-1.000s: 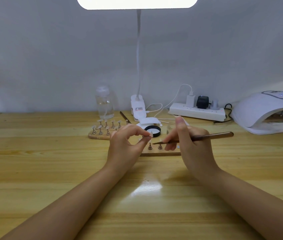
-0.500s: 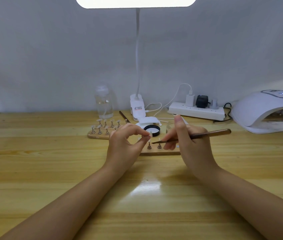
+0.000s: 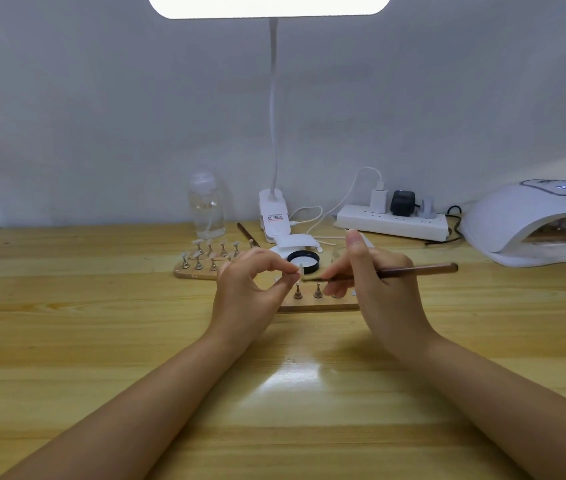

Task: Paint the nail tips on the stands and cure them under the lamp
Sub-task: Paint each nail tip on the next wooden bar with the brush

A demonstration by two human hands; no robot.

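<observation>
Toward the back of the pale wooden tabletop (image 3: 66,341), left of centre, a clear plastic bottle (image 3: 206,207) stands behind the far wooden board (image 3: 193,271), which carries about ten small metal stands (image 3: 198,263) in two rows, most topped with pale tips; the exact count is hard to tell.

The left hand (image 3: 250,289) pinches a single whitish nail tip (image 3: 298,269) between thumb and forefinger, above the near wooden board (image 3: 319,308). The tip looks very light, thin and slick; I judge it best held by its edges or its stand, with little pressure, as it could flip away or smear.

Two bare stands (image 3: 297,292) show on the near board; others may be hidden. Behind sits one open black-rimmed jar (image 3: 304,261).

The right hand (image 3: 375,289) grips a slim brown brush (image 3: 413,270), bristles meeting the tip.

At the back right edge are one white power strip (image 3: 392,225) and one white curing lamp (image 3: 534,226).
</observation>
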